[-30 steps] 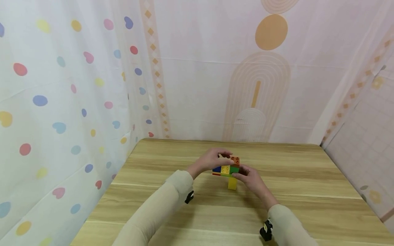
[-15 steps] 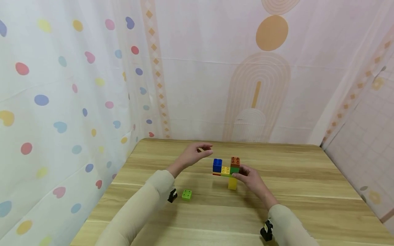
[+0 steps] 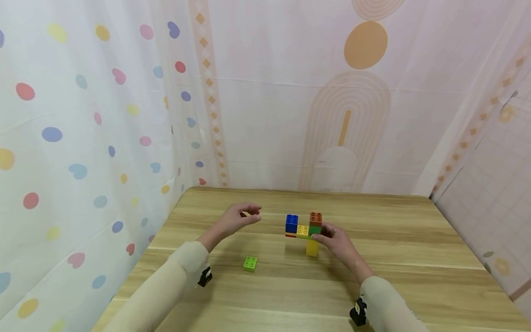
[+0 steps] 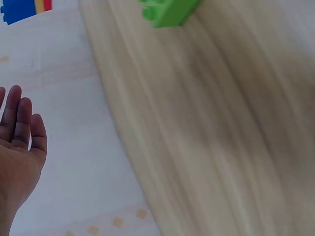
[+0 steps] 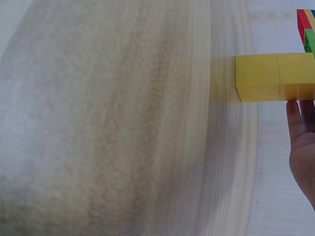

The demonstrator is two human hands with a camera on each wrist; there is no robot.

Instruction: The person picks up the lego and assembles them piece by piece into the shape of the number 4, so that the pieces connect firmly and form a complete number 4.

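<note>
A structure of toy building bricks stands on the table, carried on a yellow column. Across its top lie a blue brick at the left, a low yellow brick in the middle, and a brown brick over a green one at the right. My right hand grips the structure's right side, thumb in front, the other fingers partly hidden behind. Two yellow bricks of the column show in the right wrist view. My left hand hovers holding nothing, left of the structure and beyond a loose lime-green brick.
The wooden table spreads around the bricks, its far edge meeting a patterned curtain. More curtain with coloured dots hangs along the left side. Each wrist carries a small black camera.
My left hand has drawn away leftward from the top of the structure, uncovering the blue brick and the loose lime-green brick. The right hand keeps its hold in place.
</note>
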